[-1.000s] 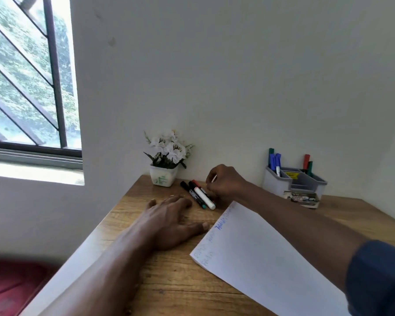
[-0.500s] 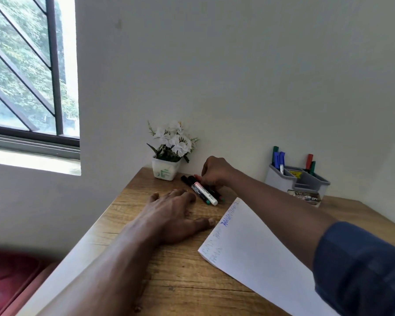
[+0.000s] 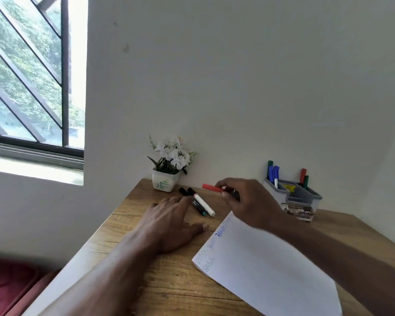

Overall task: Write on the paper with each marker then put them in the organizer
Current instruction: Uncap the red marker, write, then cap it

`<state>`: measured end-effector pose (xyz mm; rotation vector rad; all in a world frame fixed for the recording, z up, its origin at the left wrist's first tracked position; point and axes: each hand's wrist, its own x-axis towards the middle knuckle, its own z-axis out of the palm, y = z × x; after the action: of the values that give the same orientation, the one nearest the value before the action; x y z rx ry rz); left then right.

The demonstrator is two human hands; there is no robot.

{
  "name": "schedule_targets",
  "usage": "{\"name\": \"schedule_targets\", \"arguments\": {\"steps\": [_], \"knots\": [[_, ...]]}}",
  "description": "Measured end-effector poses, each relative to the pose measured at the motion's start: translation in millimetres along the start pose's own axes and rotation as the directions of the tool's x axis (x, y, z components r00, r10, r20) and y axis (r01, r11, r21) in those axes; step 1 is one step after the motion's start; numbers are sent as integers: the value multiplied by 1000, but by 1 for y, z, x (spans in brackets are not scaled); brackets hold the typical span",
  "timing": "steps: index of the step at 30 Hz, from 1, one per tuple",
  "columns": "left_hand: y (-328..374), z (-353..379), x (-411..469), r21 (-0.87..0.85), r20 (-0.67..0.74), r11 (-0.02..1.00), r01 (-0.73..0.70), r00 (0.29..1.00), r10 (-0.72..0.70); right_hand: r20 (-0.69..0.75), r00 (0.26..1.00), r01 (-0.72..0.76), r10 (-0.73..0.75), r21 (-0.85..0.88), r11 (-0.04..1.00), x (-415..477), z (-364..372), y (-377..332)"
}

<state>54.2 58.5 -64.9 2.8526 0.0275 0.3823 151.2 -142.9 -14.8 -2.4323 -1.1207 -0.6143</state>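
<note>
Head view: red-capped marker point(image 3: 212, 188) in the air, cap poking left from pinching fingers of right hand point(image 3: 249, 202), barrel mostly hidden, probably dark, near far corner of paper point(image 3: 267, 270); left hand point(image 3: 169, 222) flat on table point(image 3: 169, 290), fingers straight, beside two loose markers point(image 3: 203, 205).

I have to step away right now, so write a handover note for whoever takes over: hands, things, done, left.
Left hand: open, flat on the table beside the paper.
Right hand: holds a red-capped marker in the air, cap on.
Two black-capped markers lie on the table near the flower pot.
The organizer by the wall holds blue, green and red markers.
Done: some writing on the paper, several markers stowed.
Left: write with the held marker, stow it, then the two on the table.
</note>
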Motion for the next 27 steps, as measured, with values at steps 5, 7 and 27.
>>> {"name": "schedule_targets", "arguments": {"steps": [5, 7, 27], "knots": [[16, -6, -4, 30, -299, 968, -251, 921, 248, -98, 989, 104, -107, -41, 994, -59, 16, -4], [24, -7, -10, 75, -329, 940, -332, 882, 338, -90, 990, 108, -108, -2, 994, -66, 25, -3], [21, -5, -19, 53, -365, 944, -326, 873, 322, -19, 999, 47, -47, 7, 999, -67, 29, -3]]}}
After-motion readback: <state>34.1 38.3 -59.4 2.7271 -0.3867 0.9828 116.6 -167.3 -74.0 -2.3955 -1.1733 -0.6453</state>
